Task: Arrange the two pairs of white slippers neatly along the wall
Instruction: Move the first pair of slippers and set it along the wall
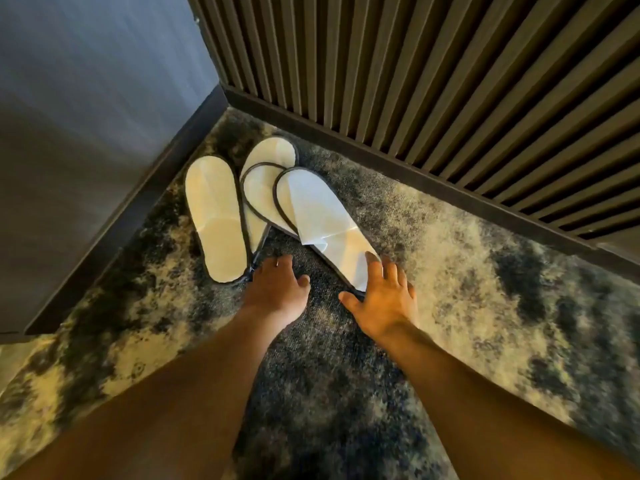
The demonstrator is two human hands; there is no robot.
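Several white slippers with dark trim lie on the carpet in the corner. The leftmost slipper (216, 220) lies flat and apart, parallel to the grey wall. Two middle slippers (263, 183) overlap each other. The rightmost slipper (323, 220) lies slanted across them, its near end toward me. My right hand (382, 301) rests on that near end, fingers spread and thumb at its edge, not closed around it. My left hand (277, 284) hovers with fingers apart by the near ends of the middle slippers, holding nothing.
A grey wall (86, 98) with a dark baseboard (145, 209) runs along the left. A slatted wooden wall (450, 81) with a dark baseboard runs along the back and right. The floor is mottled dark-and-cream carpet (485, 271).
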